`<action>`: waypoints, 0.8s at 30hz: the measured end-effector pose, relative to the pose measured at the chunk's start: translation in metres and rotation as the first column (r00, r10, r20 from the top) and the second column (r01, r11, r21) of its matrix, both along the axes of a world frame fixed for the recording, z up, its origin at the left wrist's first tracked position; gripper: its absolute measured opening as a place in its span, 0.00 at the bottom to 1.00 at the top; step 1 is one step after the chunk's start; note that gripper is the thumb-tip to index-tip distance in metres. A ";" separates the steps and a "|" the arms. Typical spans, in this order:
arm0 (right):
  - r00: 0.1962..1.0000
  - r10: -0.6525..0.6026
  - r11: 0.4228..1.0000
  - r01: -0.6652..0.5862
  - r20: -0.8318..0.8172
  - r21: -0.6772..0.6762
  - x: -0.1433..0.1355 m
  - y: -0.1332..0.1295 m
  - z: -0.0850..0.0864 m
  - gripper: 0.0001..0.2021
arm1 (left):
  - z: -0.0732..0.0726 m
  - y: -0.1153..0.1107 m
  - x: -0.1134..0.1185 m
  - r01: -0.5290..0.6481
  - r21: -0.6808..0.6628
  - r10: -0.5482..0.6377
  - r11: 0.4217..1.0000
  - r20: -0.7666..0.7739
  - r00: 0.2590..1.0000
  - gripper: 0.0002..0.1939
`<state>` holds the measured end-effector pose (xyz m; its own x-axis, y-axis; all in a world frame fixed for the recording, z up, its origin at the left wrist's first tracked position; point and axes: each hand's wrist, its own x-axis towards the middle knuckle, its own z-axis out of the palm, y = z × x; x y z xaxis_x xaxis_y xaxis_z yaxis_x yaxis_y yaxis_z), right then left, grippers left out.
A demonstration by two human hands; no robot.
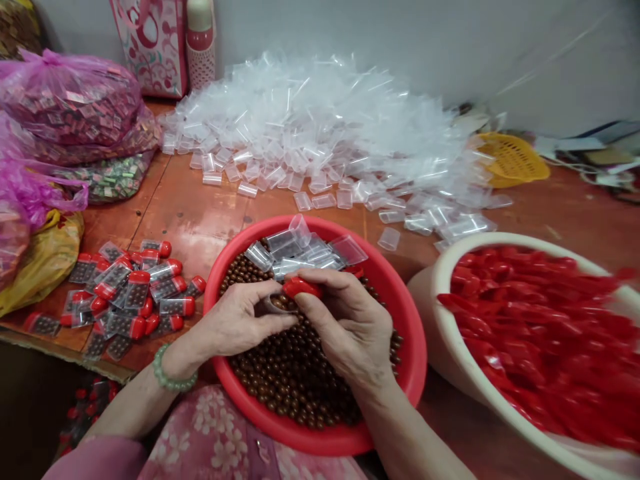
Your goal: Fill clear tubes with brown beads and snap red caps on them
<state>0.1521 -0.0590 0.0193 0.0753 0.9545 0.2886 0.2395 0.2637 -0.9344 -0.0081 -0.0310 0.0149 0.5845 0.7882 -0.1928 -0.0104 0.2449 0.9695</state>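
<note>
Over a red basin point(417, 373) full of small brown balls point(300, 393), my two hands meet. My left hand point(235, 320) is closed around a clear plastic tube point(274, 305), with brown balls visible at its mouth. Between the thumb and fingers of my right hand point(350, 320) is a red cap point(301, 287), right at the tube's open end. Whether the cap touches the tube I cannot tell. Several empty clear tubes point(310, 250) lie on the balls at the basin's far side, just beyond my fingers.
Filled red-capped tubes point(135, 293) lie piled at the left. A large heap of clear tubes point(320, 127) covers the table's back. A cream tub point(440, 320) of red caps point(545, 340) stands at the right, a yellow basket point(515, 160) behind it. Purple bags point(75, 100) sit far left.
</note>
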 end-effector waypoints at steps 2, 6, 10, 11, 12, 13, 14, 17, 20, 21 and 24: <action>1.000 -0.010 0.991 0.009 0.003 0.134 0.000 -0.002 0.001 0.14 | -0.001 0.000 0.002 -0.014 -0.068 0.020 0.998 0.092 0.996 0.11; 0.995 0.031 0.966 -0.054 0.094 0.251 0.000 -0.001 0.003 0.17 | -0.002 -0.003 0.003 0.084 -0.175 -0.055 0.981 0.166 0.985 0.13; 0.984 0.073 0.973 -0.106 0.163 0.205 0.001 0.000 0.002 0.17 | -0.006 -0.004 0.005 0.043 -0.150 -0.018 0.988 0.162 0.987 0.11; 0.984 0.069 0.975 -0.101 0.161 0.198 0.000 0.000 0.001 0.17 | -0.007 -0.004 0.005 0.045 -0.135 -0.023 0.990 0.162 0.987 0.10; 0.984 0.072 0.976 -0.103 0.161 0.192 0.000 0.000 0.001 0.17 | -0.009 -0.004 0.006 0.059 -0.121 -0.038 0.991 0.165 0.986 0.10; 0.983 0.082 0.977 -0.112 0.164 0.184 -0.001 0.000 0.000 0.17 | -0.010 -0.004 0.006 0.077 -0.108 -0.058 0.991 0.169 0.984 0.10; 0.981 0.096 0.976 -0.126 0.167 0.176 -0.001 0.000 0.000 0.16 | -0.011 -0.003 0.007 0.088 -0.096 -0.071 0.991 0.172 0.983 0.11; 0.979 0.120 0.976 -0.146 0.164 0.159 -0.004 0.000 -0.002 0.14 | -0.012 -0.003 0.006 0.091 -0.092 -0.073 0.992 0.177 0.982 0.11; 0.985 0.103 0.982 -0.123 0.139 0.143 -0.004 0.001 -0.006 0.14 | -0.012 -0.003 0.004 0.081 -0.130 -0.058 0.988 0.173 0.983 0.11; 0.986 0.097 0.985 -0.115 0.135 0.130 -0.004 0.000 -0.007 0.14 | -0.011 -0.004 0.003 0.089 -0.149 -0.064 0.985 0.165 0.984 0.12; 0.992 0.070 0.997 -0.074 0.105 0.033 -0.002 0.001 -0.009 0.10 | -0.009 -0.004 0.000 0.136 -0.226 -0.106 0.965 0.137 0.985 0.13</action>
